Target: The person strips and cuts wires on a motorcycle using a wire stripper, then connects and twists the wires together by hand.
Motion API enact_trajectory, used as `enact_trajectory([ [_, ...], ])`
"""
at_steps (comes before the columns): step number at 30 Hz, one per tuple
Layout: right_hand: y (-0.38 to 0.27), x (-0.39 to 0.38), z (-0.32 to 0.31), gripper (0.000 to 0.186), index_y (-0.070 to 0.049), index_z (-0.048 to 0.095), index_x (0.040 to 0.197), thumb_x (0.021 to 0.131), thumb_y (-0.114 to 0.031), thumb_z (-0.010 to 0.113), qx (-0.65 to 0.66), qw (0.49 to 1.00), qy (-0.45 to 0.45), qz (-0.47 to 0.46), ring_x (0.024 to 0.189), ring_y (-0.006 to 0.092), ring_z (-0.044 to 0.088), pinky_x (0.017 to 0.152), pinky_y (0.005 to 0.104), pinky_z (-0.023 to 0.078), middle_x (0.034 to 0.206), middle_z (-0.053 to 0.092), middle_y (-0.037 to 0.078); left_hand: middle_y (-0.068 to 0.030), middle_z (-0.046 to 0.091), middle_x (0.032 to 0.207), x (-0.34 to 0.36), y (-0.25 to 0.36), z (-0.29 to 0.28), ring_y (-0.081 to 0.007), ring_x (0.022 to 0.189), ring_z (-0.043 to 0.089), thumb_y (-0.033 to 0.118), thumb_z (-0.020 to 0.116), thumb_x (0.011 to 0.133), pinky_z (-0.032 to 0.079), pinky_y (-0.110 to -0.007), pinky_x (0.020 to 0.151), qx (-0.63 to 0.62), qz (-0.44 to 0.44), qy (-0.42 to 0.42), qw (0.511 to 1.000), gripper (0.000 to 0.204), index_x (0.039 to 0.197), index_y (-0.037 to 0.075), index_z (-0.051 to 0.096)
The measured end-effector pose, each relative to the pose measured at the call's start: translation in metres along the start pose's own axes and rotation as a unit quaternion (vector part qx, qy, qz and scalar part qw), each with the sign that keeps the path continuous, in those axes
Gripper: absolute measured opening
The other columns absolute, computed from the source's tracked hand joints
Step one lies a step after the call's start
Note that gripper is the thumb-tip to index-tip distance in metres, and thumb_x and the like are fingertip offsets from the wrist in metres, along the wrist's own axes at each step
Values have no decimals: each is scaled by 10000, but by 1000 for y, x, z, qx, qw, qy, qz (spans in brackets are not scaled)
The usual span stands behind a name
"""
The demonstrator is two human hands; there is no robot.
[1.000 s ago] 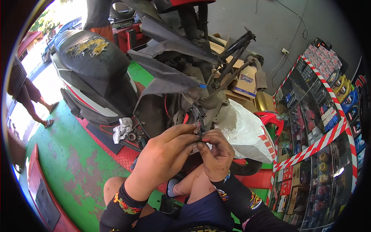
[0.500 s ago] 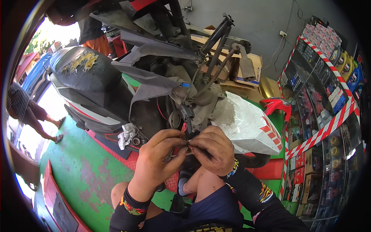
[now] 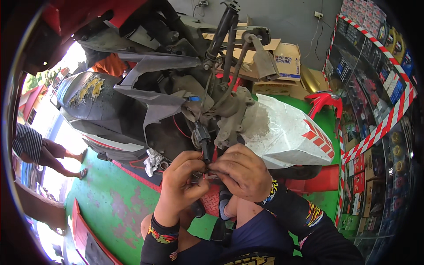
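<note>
Thumb and fingers of the left hand (image 3: 183,176) and right hand (image 3: 243,172) appear pinched tip to tip on the lower end of a dark lead (image 3: 206,151); their exact grip is hidden. A small red bit (image 3: 204,176) shows at the left fingertips. The lead hangs from a black connector (image 3: 200,132) beside the engine (image 3: 229,119), left of the white panel (image 3: 282,132). This looks like fine wire handling, which calls for a steady two-sided pinch and slack in the lead.
</note>
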State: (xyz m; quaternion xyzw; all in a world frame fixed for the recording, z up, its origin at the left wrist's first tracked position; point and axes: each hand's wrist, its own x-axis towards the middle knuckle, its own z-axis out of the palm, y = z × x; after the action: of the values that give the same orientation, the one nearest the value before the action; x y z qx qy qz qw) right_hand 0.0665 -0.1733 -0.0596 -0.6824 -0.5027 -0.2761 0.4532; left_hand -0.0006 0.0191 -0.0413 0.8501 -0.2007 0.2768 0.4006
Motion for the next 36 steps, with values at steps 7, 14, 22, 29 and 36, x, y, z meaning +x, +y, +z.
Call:
enact_trajectory([
  [7,6,-2,7,292,-22,686,1037,755,19,749,40,998,25,52,932,302,637,829,395,536,974,678,99,-156,678,987,-6,-9,5,-184,784,630,-59,752,687,519,-280,684,-8,-3,23,1000,242,889,-15,625],
  [14,9,-11,7,308,-33,709,1056,753,-4,756,9,999,39,27,950,284,627,840,400,532,1004,678,74,-176,717,1034,-5,1,3,-231,840,706,-72,787,697,564,-299,731,16,-17,10,1000,253,913,-12,670],
  [22,14,16,-7,326,-132,739,1057,733,-101,750,-54,997,7,-55,960,257,606,848,413,501,1032,652,19,-200,712,1153,-9,-4,-3,-279,907,747,-67,759,791,599,-335,756,28,34,25,999,218,994,-6,707],
  [29,18,19,-2,373,-123,730,1093,725,-97,789,-20,997,10,-69,917,268,612,802,410,489,1008,649,34,-204,712,1170,-12,-2,2,-260,999,734,-82,741,812,594,-322,804,-67,-42,45,996,215,1013,-16,704],
  [36,5,9,11,276,-77,635,936,746,-91,836,98,982,75,145,845,298,626,772,416,488,948,651,84,-170,663,1165,-17,7,15,-185,1068,667,-140,672,865,548,-256,785,-363,-182,143,903,221,1053,-27,654],
])
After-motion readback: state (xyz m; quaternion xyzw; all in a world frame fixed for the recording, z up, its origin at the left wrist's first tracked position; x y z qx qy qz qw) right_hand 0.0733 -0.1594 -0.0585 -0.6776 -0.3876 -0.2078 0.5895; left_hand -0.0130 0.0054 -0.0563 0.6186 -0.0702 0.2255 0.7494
